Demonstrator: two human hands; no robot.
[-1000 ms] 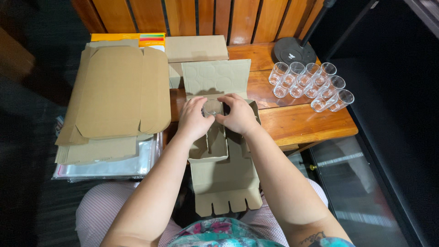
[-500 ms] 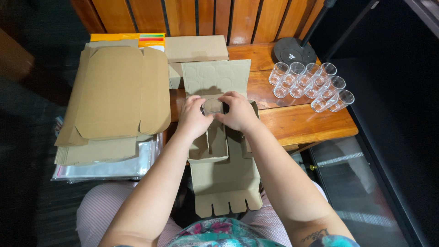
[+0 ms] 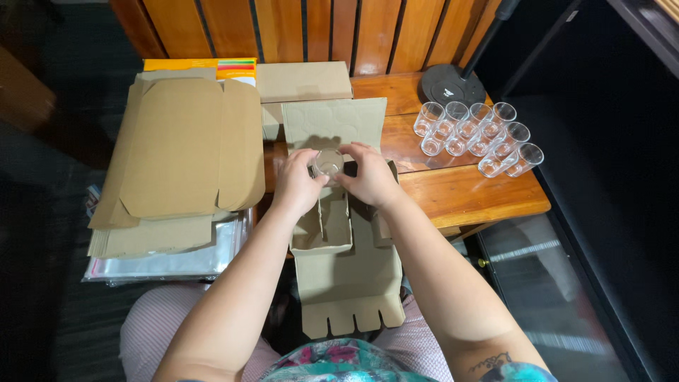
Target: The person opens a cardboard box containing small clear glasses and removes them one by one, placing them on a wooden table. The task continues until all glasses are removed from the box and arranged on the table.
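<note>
I count nine clear plastic cups (image 3: 472, 136) clustered on the wooden table (image 3: 467, 194), and one more clear cup (image 3: 328, 165) between my two hands. I also see one open cardboard box (image 3: 343, 262), one black round base (image 3: 453, 85), and a stack of flat cardboard blanks (image 3: 177, 148) whose number I can't make out.

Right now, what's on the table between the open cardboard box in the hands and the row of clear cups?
Head view: nothing. Only bare wooden table shows between the open cardboard box and the clear cups. Both hands are over the box, at a small clear cup.
</note>
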